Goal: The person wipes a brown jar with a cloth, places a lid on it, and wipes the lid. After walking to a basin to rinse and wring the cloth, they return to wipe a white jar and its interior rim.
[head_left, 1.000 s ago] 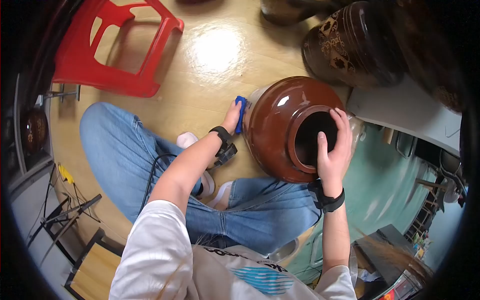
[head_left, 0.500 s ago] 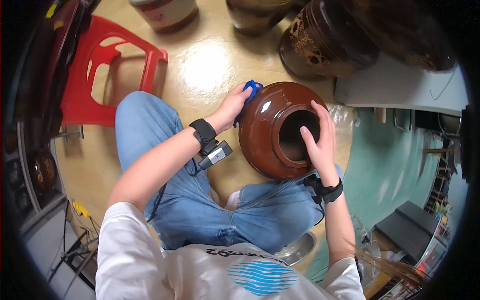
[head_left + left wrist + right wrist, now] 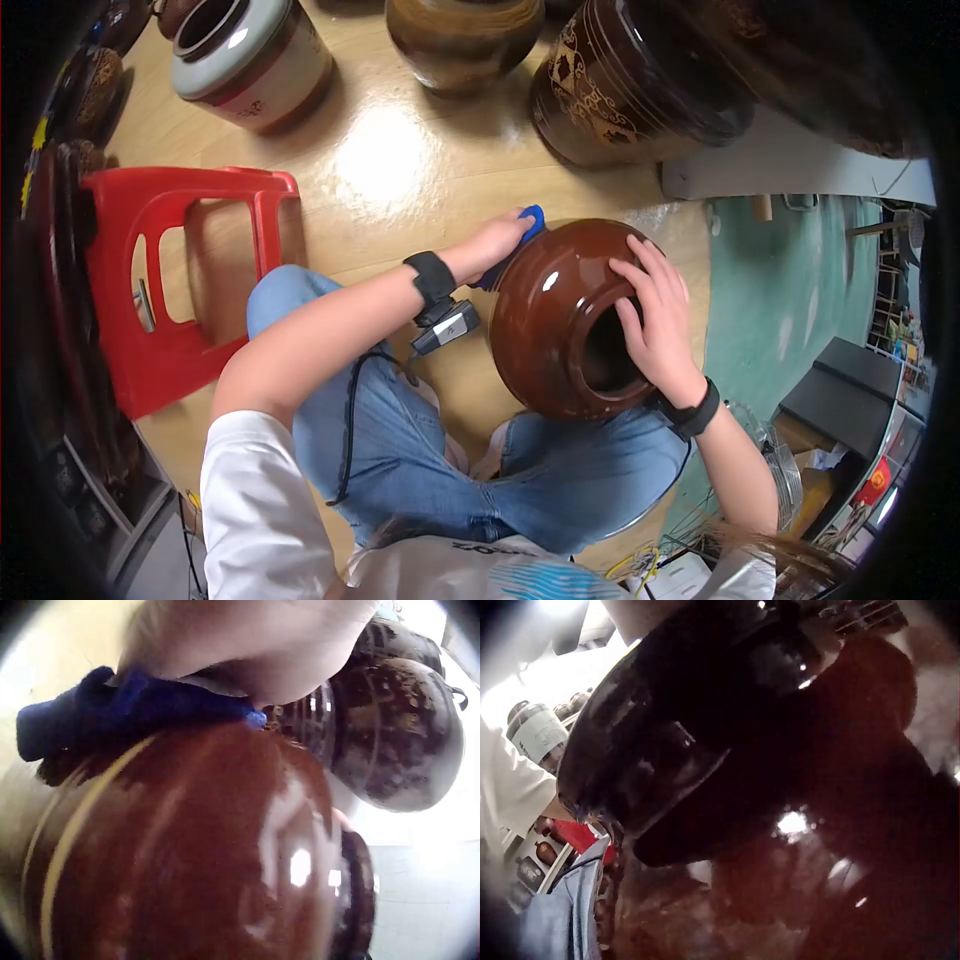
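Head view is showing the brown jar [image 3: 560,320] tipping further across the lap since a second ago, and the blue cloth [image 3: 527,222] climbing to its far shoulder, so wiping is reaching a fresh patch. Left hand [image 3: 492,243] is stretching forward, fingers closed over the cloth. Right hand [image 3: 655,320] is bracing the rim, fingers splayed apart.

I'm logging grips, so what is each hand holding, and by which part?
The left hand holds a bunched blue cloth against the side of the brown jar; the right hand grips the rim of its mouth.
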`<state>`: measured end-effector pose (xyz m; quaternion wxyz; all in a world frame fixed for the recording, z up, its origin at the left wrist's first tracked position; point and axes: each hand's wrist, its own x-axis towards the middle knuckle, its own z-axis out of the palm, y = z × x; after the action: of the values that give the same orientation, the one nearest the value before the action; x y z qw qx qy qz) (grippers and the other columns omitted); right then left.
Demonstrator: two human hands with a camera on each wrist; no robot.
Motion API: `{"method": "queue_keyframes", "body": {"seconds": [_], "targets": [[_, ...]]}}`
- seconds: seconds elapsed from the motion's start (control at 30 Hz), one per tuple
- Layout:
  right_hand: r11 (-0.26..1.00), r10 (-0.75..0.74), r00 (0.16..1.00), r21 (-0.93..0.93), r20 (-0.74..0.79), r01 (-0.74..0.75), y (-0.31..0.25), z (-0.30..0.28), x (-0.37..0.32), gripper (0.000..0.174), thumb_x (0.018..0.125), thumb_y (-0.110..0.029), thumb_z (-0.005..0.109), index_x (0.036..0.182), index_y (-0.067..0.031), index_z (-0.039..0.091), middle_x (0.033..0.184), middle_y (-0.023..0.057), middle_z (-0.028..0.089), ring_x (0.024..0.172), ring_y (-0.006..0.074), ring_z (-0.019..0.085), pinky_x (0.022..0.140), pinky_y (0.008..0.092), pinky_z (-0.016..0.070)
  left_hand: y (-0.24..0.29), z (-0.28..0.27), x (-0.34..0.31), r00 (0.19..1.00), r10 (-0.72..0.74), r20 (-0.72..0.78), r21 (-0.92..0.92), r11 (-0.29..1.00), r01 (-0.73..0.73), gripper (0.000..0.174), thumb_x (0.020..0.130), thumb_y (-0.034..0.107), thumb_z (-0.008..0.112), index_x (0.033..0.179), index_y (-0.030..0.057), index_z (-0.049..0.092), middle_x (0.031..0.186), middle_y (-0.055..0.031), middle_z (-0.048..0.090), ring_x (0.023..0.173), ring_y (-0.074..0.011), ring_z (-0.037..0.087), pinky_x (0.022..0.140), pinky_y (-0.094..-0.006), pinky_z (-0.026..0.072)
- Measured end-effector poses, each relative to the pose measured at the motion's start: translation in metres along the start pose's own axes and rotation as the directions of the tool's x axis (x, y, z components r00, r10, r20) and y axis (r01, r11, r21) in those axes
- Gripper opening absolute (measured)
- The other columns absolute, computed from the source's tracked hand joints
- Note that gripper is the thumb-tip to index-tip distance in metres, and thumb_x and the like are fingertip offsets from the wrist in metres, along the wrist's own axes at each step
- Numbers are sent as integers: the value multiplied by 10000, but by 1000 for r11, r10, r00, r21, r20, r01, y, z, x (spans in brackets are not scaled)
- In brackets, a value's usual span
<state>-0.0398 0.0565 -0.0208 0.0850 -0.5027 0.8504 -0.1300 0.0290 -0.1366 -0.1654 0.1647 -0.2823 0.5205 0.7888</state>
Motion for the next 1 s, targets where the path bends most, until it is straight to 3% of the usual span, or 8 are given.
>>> {"method": "queue_keyframes", "body": {"seconds": [0.17, 0.23, 0.33, 0.4, 0.63, 0.8, 0.97, 1.0], "targets": [[994, -33, 996, 106, 85, 24, 5, -8, 4, 400, 762, -264, 547, 1109, -66, 534, 1286, 166, 418, 1199, 365, 365, 988, 444, 284, 3, -9, 46, 957, -255, 141, 187, 956, 227, 335, 937, 314, 324, 1108, 58, 457, 995, -105, 550, 835, -171, 554, 717, -332, 475], [992, -35, 994, 121, 99, 23, 8, -9, 4, 414, 774, -301, 525, 1113, -64, 531, 1289, 171, 414, 1202, 368, 361, 990, 447, 281, -11, -9, 62, 950, -274, 149, 215, 947, 239, 350, 940, 315, 314, 1128, 49, 442, 1022, -114, 542, 840, -183, 564, 715, -340, 483], [989, -44, 993, 145, 109, 28, 9, -9, 5, 433, 790, -344, 497, 1117, -62, 526, 1293, 179, 409, 1205, 373, 357, 993, 453, 276, -22, -11, 77, 976, -178, 129, 114, 980, 163, 319, 912, 253, 339, 984, -1, 517, 838, -124, 585, 672, -215, 572, 621, -361, 484], [989, -43, 992, 148, 122, 24, 9, -11, 5, 435, 794, -350, 492, 1117, -61, 525, 1293, 182, 408, 1206, 374, 356, 994, 457, 274, -19, -14, 80, 935, -289, 204, 174, 951, 256, 371, 943, 312, 308, 1172, 38, 407, 1062, -128, 530, 874, -199, 564, 776, -362, 480], [989, -30, 990, 148, 137, 9, 7, -12, 8, 419, 748, -312, 547, 1088, -67, 534, 1289, 185, 413, 1206, 373, 359, 1001, 465, 268, -33, -24, 93, 901, -389, 192, 263, 905, 334, 375, 945, 325, 291, 1184, 59, 402, 1074, -113, 536, 871, -203, 572, 762, -369, 488], [990, -15, 989, 137, 148, -5, 8, -11, 9, 433, 703, -315, 584, 1057, -68, 549, 1280, 190, 423, 1206, 372, 363, 999, 467, 271, -71, -41, 104, 879, -444, 171, 128, 895, 427, 418, 942, 397, 283, 1194, 89, 409, 1057, -95, 556, 857, -193, 582, 738, -355, 500], [992, -15, 988, 128, 153, -5, 6, -13, 10, 460, 685, -333, 598, 1055, -64, 549, 1275, 190, 429, 1206, 370, 364, 996, 465, 274, -31, -35, 85, 857, -472, 205, 63, 881, 470, 401, 945, 381, 303, 1214, 108, 423, 1098, -83, 547, 905, -162, 569, 762, -333, 498], [992, -21, 989, 129, 150, 1, 6, -13, 11, 470, 684, -337, 600, 1058, -59, 547, 1272, 189, 431, 1206, 369, 365, 994, 464, 276, -26, -33, 89, 870, -397, 293, 63, 916, 397, 379, 951, 344, 302, 1224, 110, 423, 1123, -76, 536, 937, -155, 556, 791, -323, 487]]}}
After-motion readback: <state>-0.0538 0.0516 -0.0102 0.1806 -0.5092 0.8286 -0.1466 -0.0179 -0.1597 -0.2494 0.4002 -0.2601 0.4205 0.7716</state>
